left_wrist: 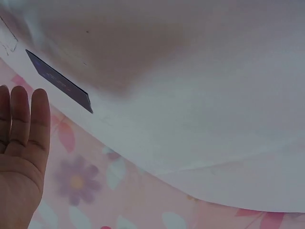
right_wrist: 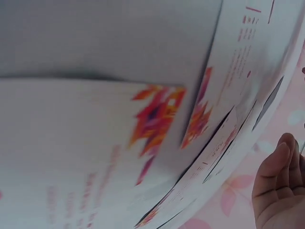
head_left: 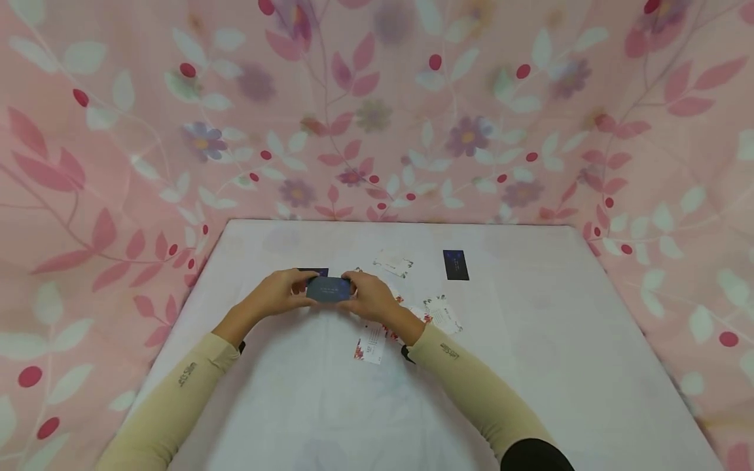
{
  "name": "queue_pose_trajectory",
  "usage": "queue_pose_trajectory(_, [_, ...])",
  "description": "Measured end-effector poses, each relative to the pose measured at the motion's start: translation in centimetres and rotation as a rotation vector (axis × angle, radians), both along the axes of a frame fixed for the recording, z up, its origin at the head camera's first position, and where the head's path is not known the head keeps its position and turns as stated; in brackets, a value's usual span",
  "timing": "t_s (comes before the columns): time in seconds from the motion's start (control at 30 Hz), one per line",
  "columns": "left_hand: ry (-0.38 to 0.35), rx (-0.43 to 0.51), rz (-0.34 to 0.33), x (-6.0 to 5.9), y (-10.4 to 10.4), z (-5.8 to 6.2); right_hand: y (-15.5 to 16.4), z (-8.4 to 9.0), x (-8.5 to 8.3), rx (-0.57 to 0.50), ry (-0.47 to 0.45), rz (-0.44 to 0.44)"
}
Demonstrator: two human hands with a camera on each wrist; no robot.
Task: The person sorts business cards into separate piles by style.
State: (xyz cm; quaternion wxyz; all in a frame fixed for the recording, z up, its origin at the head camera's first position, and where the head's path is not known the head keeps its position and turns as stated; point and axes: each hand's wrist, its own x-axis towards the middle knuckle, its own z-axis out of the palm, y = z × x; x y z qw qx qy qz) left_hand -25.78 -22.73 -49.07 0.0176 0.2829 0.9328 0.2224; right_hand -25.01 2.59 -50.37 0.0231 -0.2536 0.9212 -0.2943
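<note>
A dark blue card (head_left: 328, 290) with faint lettering is held up over the table between both hands. My left hand (head_left: 275, 292) pinches its left end, while my right hand (head_left: 375, 298) grips the right end between thumb and fingers. Behind the held card, another dark card (head_left: 318, 270) lies partly hidden. In the left wrist view, the fingers of the left hand (left_wrist: 21, 157) appear near a dark card (left_wrist: 62, 82) on the cloth. The right wrist view has the right hand (right_wrist: 281, 183) at its edge, beyond several white cards with red-orange print.
On the white-covered table (head_left: 530, 366) a black card (head_left: 455, 265) lies at the back right. White cards with a dark floral border (head_left: 393, 263) and red flower print (head_left: 371, 343) are scattered around and under the right forearm. Pink flowered fabric (head_left: 377, 131) surrounds the table.
</note>
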Motion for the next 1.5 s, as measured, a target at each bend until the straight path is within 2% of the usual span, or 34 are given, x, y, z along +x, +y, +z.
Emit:
queue_pose_trajectory(0.17, [0.005,-0.012,0.037,-1.1,-1.2,0.0,-1.6,0.3,-1.2,0.128,0.021,-0.074])
queue_pose_trajectory(0.3, [0.001,-0.023,0.068,-2.1,-2.1,-0.6,-3.0,0.2,-2.3,0.221,0.041,-0.083])
queue_pose_trajectory(0.43, [-0.007,-0.030,0.115,-2.9,-2.9,-1.2,-4.3,-0.2,-3.2,0.213,0.031,-0.085])
queue_pose_trajectory(0.67, [-0.092,-0.041,0.138,-3.8,-3.2,-2.1,-5.2,-0.9,-4.0,0.252,-0.032,-0.130])
queue_pose_trajectory(0.83, [-0.080,-0.086,0.168,-4.3,-3.7,-2.8,-5.7,-1.3,-4.9,0.251,-0.069,-0.126])
queue_pose_trajectory(0.97, [-0.081,-0.107,0.169,-4.7,-3.9,-2.7,-6.0,-1.5,-5.6,0.258,-0.103,-0.133])
queue_pose_trajectory(1.17, [-0.111,-0.170,0.173,-5.1,-3.9,-3.3,-6.1,-1.7,-5.0,0.241,-0.159,-0.158])
queue_pose_trajectory(1.33, [-0.117,-0.200,0.190,-5.3,-4.1,-3.3,-6.5,-1.9,-5.2,0.266,-0.148,-0.177])
queue_pose_trajectory(1.5, [-0.114,-0.201,0.202,-5.7,-4.4,-3.0,-6.8,-1.3,-5.6,0.267,-0.157,-0.182])
